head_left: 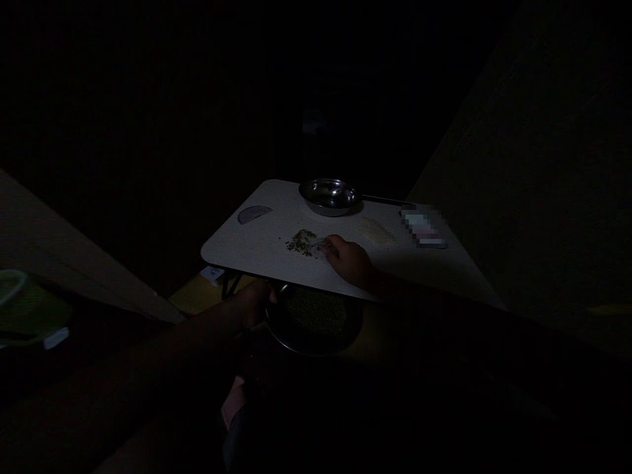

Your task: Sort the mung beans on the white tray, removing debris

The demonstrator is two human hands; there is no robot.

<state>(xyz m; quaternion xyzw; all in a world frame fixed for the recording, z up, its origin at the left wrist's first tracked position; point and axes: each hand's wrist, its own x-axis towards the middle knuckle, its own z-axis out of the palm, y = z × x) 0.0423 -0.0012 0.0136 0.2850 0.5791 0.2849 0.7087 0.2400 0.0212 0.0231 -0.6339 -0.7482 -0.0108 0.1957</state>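
Observation:
The scene is very dark, lit only on a small white table (257, 247). My right hand (349, 260) rests on the tabletop with its fingers curled beside a small heap of green grains (301, 241). My left hand (254, 303) grips the left rim of a round metal plate (315, 321) filled with green grains, held just below the table's near edge. A steel bowl (330, 195) stands at the table's far side. A pale heap (376, 231) lies to the right of my right hand.
A grey half-round object (254, 213) lies at the table's far left. A blurred-out flat item (422, 227) sits at the right side. A greenish container (22, 306) stands at the far left in shadow. Dark slanted surfaces flank the table.

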